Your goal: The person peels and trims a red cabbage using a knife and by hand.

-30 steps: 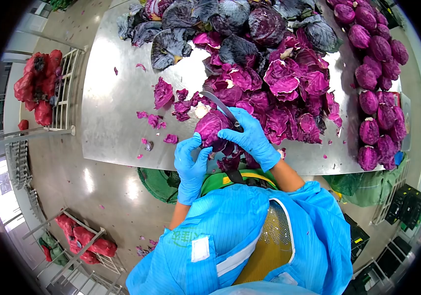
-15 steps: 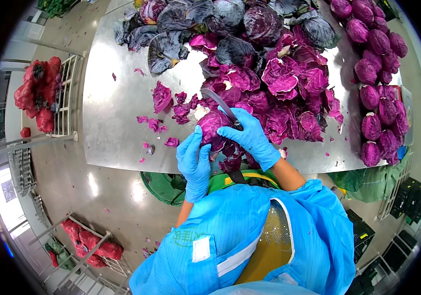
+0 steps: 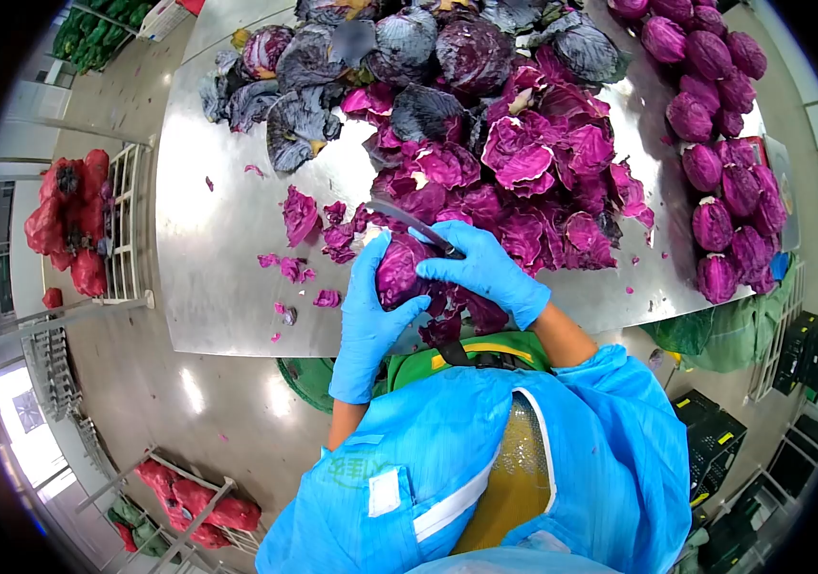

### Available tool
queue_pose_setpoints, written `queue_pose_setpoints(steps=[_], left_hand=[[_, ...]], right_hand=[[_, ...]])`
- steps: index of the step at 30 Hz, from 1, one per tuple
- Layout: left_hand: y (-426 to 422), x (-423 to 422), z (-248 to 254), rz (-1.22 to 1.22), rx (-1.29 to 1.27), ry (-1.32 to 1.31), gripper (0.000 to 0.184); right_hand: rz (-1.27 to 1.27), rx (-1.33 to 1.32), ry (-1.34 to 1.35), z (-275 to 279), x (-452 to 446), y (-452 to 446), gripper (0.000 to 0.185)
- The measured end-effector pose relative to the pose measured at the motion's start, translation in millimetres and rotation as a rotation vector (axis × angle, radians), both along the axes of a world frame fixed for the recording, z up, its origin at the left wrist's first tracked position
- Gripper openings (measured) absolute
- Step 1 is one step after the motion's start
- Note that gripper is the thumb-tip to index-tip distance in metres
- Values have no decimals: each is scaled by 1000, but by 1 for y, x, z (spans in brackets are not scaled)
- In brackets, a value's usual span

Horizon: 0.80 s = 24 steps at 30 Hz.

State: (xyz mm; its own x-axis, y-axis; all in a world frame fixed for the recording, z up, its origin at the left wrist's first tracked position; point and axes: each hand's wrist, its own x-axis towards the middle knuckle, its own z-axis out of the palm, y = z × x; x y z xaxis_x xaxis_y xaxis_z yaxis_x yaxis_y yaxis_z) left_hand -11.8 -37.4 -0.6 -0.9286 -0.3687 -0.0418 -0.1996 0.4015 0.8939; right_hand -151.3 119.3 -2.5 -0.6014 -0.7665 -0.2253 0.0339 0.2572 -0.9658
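Observation:
A purple cabbage head (image 3: 399, 272) is between my two blue-gloved hands near the front edge of the metal table (image 3: 218, 297). My left hand (image 3: 370, 306) grips its left side, thumb below and fingers above. My right hand (image 3: 485, 271) is closed round the handle of a curved knife (image 3: 409, 221), its fingers against the cabbage's right side. The blade points up and left over the cabbage top. Loose purple leaves (image 3: 523, 153) are heaped just beyond my hands, and small leaf scraps (image 3: 284, 266) lie to the left.
Dark untrimmed cabbages (image 3: 474, 53) lie at the table's far side. Bare purple cabbages (image 3: 712, 225) line the right side. Red sacks (image 3: 72, 225) rest on a rack at left. Black crates (image 3: 705, 440) and a green sack (image 3: 743, 330) stand right, below the table.
My left hand has shifted up along the cabbage's left side, its fingers now near the top. The view has turned slightly, moving the table's contents left in the picture.

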Motion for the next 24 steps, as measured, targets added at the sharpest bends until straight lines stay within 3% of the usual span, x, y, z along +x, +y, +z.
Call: queue_pose_setpoints(steps=[2,5,6,9,12,15,17,21,24], left_hand=[[3,3,1,32,67,-65,96],[6,1,7,48,36,-95,95],[6,1,7,52,27,-95,95],[12,0,16,45,-102,-86,94],[23,1,18,72,-243,-58,93],[31,3,15,114,-288,-57,90],[34,3,11,114,-306,47,85],[38,3,16,76,-395,-20,91],[35,-1,14,-17,-493,32,91]], right_hand=[[-83,-14,-153,-4,1,-1,53],[36,235,340,12,0,-3,48],[3,202,524,13,3,-3,44],[114,306,396,17,-3,-2,45],[141,361,454,27,-3,-3,46],[137,245,543,38,3,0,47],[222,251,456,46,-5,3,49],[256,246,305,17,-14,12,53],[304,267,339,14,-18,15,51]])
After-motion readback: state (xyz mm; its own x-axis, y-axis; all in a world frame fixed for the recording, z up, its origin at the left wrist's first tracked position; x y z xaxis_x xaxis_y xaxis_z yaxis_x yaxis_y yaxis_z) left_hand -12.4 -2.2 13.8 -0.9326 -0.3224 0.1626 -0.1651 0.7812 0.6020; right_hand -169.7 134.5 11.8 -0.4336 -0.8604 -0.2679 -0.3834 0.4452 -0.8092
